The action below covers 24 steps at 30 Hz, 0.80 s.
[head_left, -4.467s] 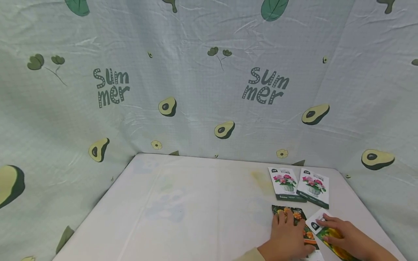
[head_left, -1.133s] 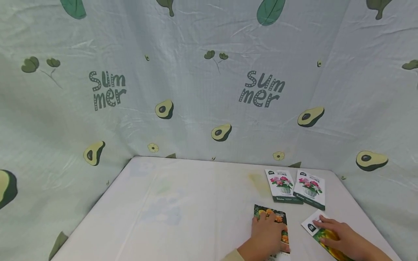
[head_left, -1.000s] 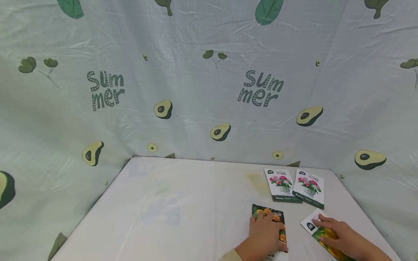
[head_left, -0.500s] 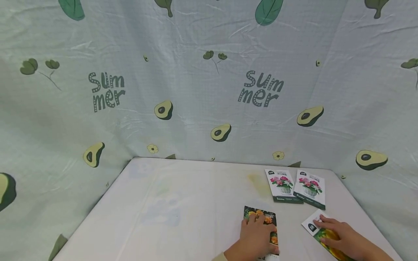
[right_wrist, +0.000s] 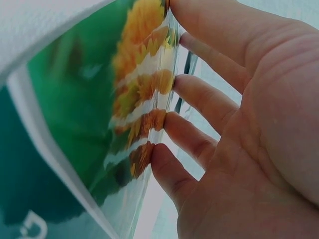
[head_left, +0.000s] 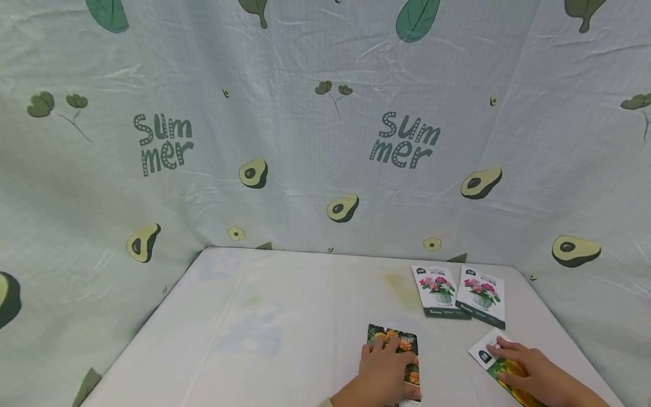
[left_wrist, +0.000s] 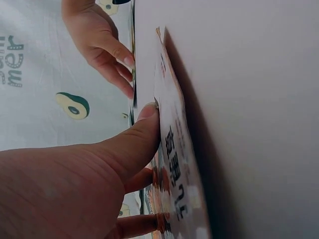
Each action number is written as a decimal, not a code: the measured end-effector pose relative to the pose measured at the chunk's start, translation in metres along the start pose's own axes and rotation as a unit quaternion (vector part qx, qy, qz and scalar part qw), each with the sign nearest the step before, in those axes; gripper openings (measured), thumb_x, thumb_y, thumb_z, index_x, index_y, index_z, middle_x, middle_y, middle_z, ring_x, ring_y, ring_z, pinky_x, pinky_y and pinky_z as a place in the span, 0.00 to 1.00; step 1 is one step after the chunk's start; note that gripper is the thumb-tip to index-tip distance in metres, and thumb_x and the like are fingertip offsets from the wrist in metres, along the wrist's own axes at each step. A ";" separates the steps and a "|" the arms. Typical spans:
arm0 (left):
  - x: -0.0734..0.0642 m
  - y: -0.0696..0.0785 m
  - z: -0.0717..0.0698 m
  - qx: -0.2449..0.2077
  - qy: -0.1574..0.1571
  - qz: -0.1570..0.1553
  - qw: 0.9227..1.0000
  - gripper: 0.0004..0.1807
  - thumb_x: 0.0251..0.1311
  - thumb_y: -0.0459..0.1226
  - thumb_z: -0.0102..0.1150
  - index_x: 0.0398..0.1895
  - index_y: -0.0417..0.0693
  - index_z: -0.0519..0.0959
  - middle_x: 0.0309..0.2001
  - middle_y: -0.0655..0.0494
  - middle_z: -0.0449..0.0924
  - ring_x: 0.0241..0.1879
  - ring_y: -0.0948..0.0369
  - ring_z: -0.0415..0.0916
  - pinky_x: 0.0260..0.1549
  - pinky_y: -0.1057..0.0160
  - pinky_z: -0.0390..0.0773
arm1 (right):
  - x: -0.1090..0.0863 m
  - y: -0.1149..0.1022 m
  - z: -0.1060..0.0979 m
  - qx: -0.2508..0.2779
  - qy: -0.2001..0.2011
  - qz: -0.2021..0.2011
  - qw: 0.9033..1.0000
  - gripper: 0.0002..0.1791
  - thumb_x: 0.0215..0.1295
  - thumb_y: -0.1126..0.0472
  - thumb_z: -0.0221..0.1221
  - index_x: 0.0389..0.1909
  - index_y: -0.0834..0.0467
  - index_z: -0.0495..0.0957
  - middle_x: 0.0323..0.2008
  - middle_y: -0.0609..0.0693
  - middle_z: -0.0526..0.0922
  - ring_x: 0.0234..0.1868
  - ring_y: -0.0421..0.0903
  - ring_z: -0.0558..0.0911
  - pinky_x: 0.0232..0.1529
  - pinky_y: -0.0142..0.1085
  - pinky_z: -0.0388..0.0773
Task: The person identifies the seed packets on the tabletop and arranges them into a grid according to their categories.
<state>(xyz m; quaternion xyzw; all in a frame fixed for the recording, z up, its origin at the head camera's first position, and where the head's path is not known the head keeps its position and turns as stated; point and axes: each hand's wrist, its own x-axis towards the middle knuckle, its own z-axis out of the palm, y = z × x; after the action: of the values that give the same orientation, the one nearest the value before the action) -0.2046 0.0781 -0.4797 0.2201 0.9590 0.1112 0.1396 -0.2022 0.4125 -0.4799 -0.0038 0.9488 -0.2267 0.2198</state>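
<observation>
In the head view my left hand (head_left: 381,370) lies spread over a dark seed packet with orange flowers (head_left: 406,342), near the front of the table. Seen from the left wrist, thumb and fingertips press on the face of this packet (left_wrist: 174,119), and its near edge casts a shadow on the cloth. To the right, my right hand (head_left: 536,370) rests its fingertips on a second seed packet, white-topped with yellow flowers (head_left: 482,349), lying slanted. In the right wrist view, nearly straight fingers touch that glossy green and orange packet (right_wrist: 79,99). Both hands hide parts of their packets.
Two white packets with pink potted flowers lie at the back right, the left one (head_left: 432,282) partly overlapped by the right one (head_left: 485,291). A white cloth covers the table (head_left: 285,316). A curtain printed with avocados (head_left: 305,141) hangs behind and at the sides.
My left hand has slid the orange-flower packet leftward, away from the yellow-flower packet that it lay against earlier. The right hand and its packet have stayed nearly in place.
</observation>
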 end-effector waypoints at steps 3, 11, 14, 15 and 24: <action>-0.003 -0.005 -0.001 -0.006 -0.001 0.004 1.000 0.29 0.48 0.69 0.68 0.57 0.91 0.76 0.64 0.70 0.69 0.65 0.57 0.63 0.56 0.46 0.69 | 0.001 0.001 0.000 0.003 0.001 0.003 1.000 0.45 0.57 0.38 0.69 0.71 0.58 0.72 0.72 0.75 0.62 0.65 0.81 0.63 0.54 0.60 0.80; -0.009 -0.013 -0.002 -0.012 0.002 0.011 1.000 0.30 0.49 0.69 0.67 0.58 0.90 0.75 0.65 0.69 0.68 0.66 0.56 0.63 0.55 0.46 0.68 | 0.001 0.002 0.001 -0.001 0.000 -0.002 1.000 0.45 0.58 0.37 0.69 0.71 0.59 0.72 0.71 0.76 0.63 0.65 0.81 0.64 0.54 0.60 0.80; -0.011 -0.016 -0.002 -0.017 0.002 0.012 1.000 0.30 0.49 0.69 0.67 0.58 0.89 0.75 0.64 0.68 0.69 0.65 0.56 0.63 0.54 0.46 0.68 | 0.001 0.001 0.001 -0.007 0.001 -0.011 1.000 0.43 0.60 0.39 0.68 0.70 0.60 0.73 0.70 0.77 0.64 0.66 0.82 0.65 0.54 0.60 0.80; -0.012 -0.017 -0.002 -0.018 0.003 0.013 1.000 0.30 0.49 0.68 0.68 0.58 0.89 0.75 0.64 0.68 0.69 0.64 0.56 0.63 0.53 0.46 0.68 | 0.000 0.000 0.000 -0.007 0.002 -0.011 1.000 0.43 0.59 0.39 0.68 0.70 0.60 0.73 0.70 0.77 0.64 0.66 0.82 0.64 0.54 0.60 0.80; -0.018 -0.031 -0.002 -0.004 0.024 0.032 0.999 0.30 0.51 0.69 0.65 0.60 0.87 0.74 0.65 0.67 0.69 0.64 0.54 0.64 0.52 0.45 0.70 | -0.001 0.000 -0.002 -0.014 0.007 -0.014 1.000 0.43 0.61 0.39 0.67 0.71 0.58 0.72 0.71 0.77 0.61 0.64 0.80 0.65 0.55 0.63 0.78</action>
<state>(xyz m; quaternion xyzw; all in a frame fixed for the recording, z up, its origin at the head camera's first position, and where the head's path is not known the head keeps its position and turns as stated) -0.2017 0.0420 -0.4820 0.2479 0.9540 0.1243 0.1137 -0.2023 0.4130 -0.4780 -0.0187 0.9532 -0.2169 0.2098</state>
